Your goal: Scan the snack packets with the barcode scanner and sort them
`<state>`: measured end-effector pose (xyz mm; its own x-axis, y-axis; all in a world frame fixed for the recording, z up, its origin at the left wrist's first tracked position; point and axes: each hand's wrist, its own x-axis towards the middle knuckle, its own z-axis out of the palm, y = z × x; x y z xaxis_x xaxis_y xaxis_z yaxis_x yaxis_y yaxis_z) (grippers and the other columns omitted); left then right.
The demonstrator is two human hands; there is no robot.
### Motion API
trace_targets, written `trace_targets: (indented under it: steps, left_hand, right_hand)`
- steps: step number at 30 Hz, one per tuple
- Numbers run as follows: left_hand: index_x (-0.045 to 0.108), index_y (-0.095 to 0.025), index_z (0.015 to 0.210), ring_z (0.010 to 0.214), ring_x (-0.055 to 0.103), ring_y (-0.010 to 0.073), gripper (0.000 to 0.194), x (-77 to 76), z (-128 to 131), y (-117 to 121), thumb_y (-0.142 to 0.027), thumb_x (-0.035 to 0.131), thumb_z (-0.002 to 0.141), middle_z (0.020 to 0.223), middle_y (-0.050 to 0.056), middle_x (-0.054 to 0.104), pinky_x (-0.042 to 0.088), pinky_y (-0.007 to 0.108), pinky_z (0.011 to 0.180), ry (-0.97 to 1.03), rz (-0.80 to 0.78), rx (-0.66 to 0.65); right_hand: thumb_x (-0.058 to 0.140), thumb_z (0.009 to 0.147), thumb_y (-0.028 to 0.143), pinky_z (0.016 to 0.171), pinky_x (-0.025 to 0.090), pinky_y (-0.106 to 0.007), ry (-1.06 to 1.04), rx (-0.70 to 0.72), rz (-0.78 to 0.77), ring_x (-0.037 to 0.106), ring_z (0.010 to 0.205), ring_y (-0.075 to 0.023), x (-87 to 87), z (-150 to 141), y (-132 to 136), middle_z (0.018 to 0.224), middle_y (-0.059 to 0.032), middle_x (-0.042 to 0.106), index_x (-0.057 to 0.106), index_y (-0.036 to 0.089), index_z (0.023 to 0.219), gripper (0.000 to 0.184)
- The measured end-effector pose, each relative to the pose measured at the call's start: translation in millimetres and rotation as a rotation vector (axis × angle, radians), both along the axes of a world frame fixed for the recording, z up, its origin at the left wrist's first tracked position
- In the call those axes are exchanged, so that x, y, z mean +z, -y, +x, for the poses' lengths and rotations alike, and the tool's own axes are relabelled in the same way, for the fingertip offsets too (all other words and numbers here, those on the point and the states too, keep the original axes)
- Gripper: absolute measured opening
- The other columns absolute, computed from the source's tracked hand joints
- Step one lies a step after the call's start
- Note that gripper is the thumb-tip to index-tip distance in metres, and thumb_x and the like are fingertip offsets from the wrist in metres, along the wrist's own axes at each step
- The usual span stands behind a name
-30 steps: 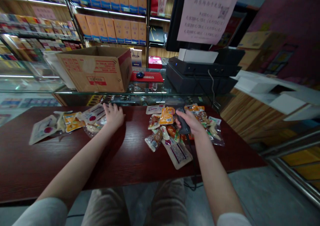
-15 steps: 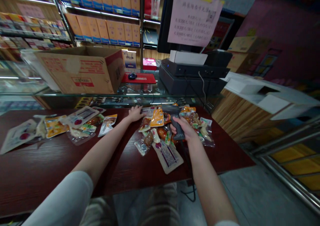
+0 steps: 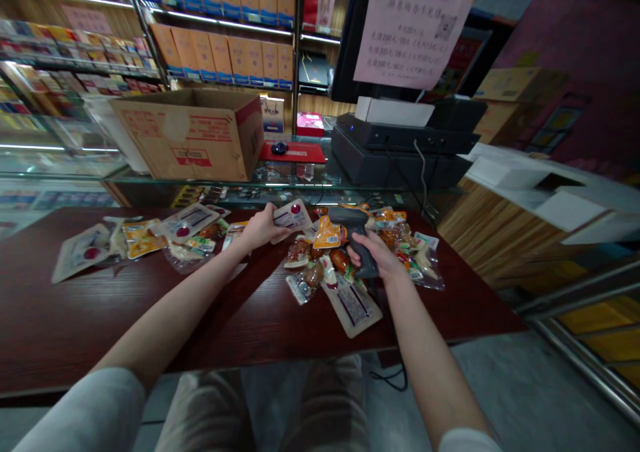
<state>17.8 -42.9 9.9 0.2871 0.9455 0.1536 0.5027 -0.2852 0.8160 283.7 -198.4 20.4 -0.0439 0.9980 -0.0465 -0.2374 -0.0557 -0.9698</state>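
Two hands work over the desk (image 3: 75,319): my left hand (image 3: 260,231) pinches a white vacuum packet (image 3: 294,215) by one end, its fingers pressed together, just inside the far edge. My right hand (image 3: 375,255) has its fingers (image 3: 373,252) curled round the grip of a dark corded barcode scanner (image 3: 354,217). Beneath that hand, a heap of snack packets (image 3: 325,265) lies right of centre, near the far edge; a second spread of packets (image 3: 150,239) lies toward the far left corner. Pinching only the packet's end seems best, leaving its printed face uncovered and steady before the scanner's head.
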Motion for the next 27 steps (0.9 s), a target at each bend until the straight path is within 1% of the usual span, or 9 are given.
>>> trace_targets:
  steps: [3,7,10,14,19,21,23,25,27]
  left_hand:
    - [0.056,-0.025,0.08,0.095,0.062,0.0311,0.044,4.7,-22,19,-0.03,0.089,0.051,0.076,0.004,0.061,0.044,0.031,0.076,0.084,0.012,-0.007]
    - [0.055,-0.024,0.074,0.09,0.062,0.0294,0.037,-1.1,-44,28,-0.029,0.085,0.053,0.072,0.003,0.061,0.043,0.03,0.072,0.119,0.006,0.033]
    - [0.055,-0.023,0.079,0.083,0.063,0.0278,0.038,-6.6,-54,30,-0.039,0.082,0.058,0.076,0.004,0.064,0.043,0.03,0.07,-0.041,0.063,0.089]
    - [0.055,-0.021,0.091,0.083,0.065,0.0253,0.036,-7.3,-61,31,-0.045,0.07,0.069,0.087,0.005,0.068,0.044,0.03,0.069,-0.293,0.072,0.077]
    - [0.058,-0.019,0.103,0.091,0.067,0.0276,0.043,-3.2,-62,33,-0.049,0.067,0.074,0.097,0.01,0.071,0.048,0.032,0.072,-0.418,0.064,0.083]
    - [0.059,-0.017,0.11,0.096,0.066,0.0313,0.049,-0.9,-63,35,-0.052,0.065,0.076,0.102,0.013,0.071,0.049,0.036,0.078,-0.491,0.093,0.091]
    - [0.058,-0.013,0.121,0.107,0.063,0.0381,0.058,0.6,-66,38,-0.051,0.064,0.077,0.112,0.02,0.068,0.048,0.045,0.087,-0.585,0.168,0.154]
    - [0.052,-0.008,0.135,0.124,0.051,0.0453,0.065,-0.4,-68,41,-0.043,0.062,0.081,0.13,0.027,0.059,0.039,0.056,0.099,-0.647,0.303,0.28]
    - [0.045,-0.009,0.145,0.14,0.035,0.045,0.065,-4.9,-69,43,-0.031,0.057,0.085,0.147,0.027,0.045,0.026,0.062,0.11,-0.661,0.471,0.311]
  right_hand:
    - [0.075,0.072,0.046,0.039,0.035,-0.019,0.071,0.011,-0.046,0.046,0.039,-0.009,8.2,-24,-3,0.048,0.0081,0.052,0.05,0.021,0.092,0.041]
    - [0.073,0.073,0.047,0.038,0.035,-0.02,0.115,0.067,-0.083,0.047,0.04,-0.0094,13.1,-61,-8,0.049,0.0071,0.054,0.052,0.02,0.098,0.043]
    - [0.075,0.072,0.045,0.039,0.036,-0.019,0.095,0.088,-0.063,0.046,0.042,-0.0078,7.8,-80,-13,0.058,0.006,0.058,0.054,0.02,0.1,0.043]
    - [0.077,0.071,0.043,0.039,0.038,-0.02,0.055,0.078,-0.047,0.045,0.045,-0.0059,-2.7,-91,-18,0.068,0.0031,0.059,0.055,0.02,0.093,0.039]
    - [0.078,0.071,0.044,0.039,0.037,-0.019,0.045,0.09,-0.07,0.043,0.045,-0.0049,-5.1,-97,-19,0.07,0.0038,0.058,0.053,0.021,0.09,0.039]
    - [0.078,0.07,0.044,0.038,0.036,-0.019,0.026,0.076,-0.064,0.044,0.045,-0.0041,-2.5,-97,-17,0.077,0.0025,0.062,0.052,0.02,0.092,0.042]
    - [0.078,0.069,0.043,0.038,0.036,-0.019,0.014,0.059,-0.053,0.044,0.045,-0.0041,1.5,-94,-14,0.079,0.0016,0.065,0.052,0.02,0.094,0.043]
    - [0.076,0.07,0.042,0.039,0.036,-0.019,0.012,0.051,-0.044,0.045,0.044,-0.0051,5.9,-89,-12,0.071,0.003,0.063,0.053,0.019,0.096,0.042]
    - [0.074,0.073,0.043,0.039,0.037,-0.019,0.015,0.046,-0.04,0.045,0.043,-0.0063,9.2,-82,-11,0.061,0.0051,0.059,0.054,0.019,0.096,0.039]
